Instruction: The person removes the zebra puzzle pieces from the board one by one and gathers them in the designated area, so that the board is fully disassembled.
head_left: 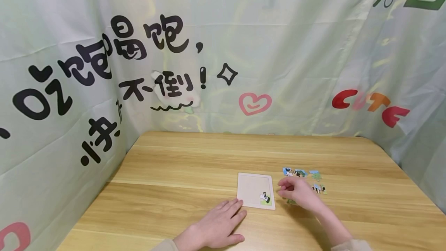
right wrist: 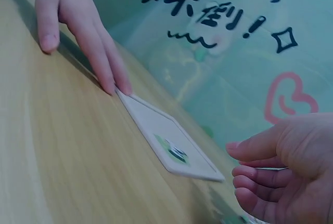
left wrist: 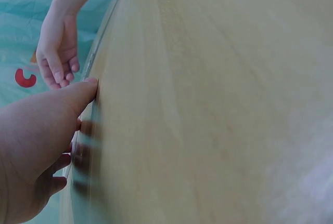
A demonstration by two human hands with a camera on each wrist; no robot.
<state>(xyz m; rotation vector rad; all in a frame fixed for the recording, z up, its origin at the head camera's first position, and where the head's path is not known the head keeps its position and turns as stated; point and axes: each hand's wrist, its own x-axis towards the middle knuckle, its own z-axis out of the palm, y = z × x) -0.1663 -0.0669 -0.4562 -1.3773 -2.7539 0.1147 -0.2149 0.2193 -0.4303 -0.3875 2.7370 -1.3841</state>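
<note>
A pale puzzle tray (head_left: 249, 189) with a raised rim lies on the table. One puzzle piece, a black-and-white animal on green (head_left: 266, 199), sits in its lower right corner. My left hand (head_left: 221, 222) lies with straight fingers, its fingertips at the tray's lower left corner. To the right of the tray, my right hand (head_left: 300, 192) hovers with loosely bent fingers; the right wrist view shows nothing between thumb and fingers (right wrist: 257, 182). Around that hand are loose puzzle pieces: a blue-topped group (head_left: 294, 172), a green one (head_left: 315, 176), a striped one (head_left: 318, 189), and a partly hidden green one (head_left: 292, 202).
The wooden table (head_left: 167, 189) extends on all sides of the tray. Behind it and at both sides hangs a printed fabric curtain (head_left: 216, 127) with black lettering, a pink heart and coloured letters.
</note>
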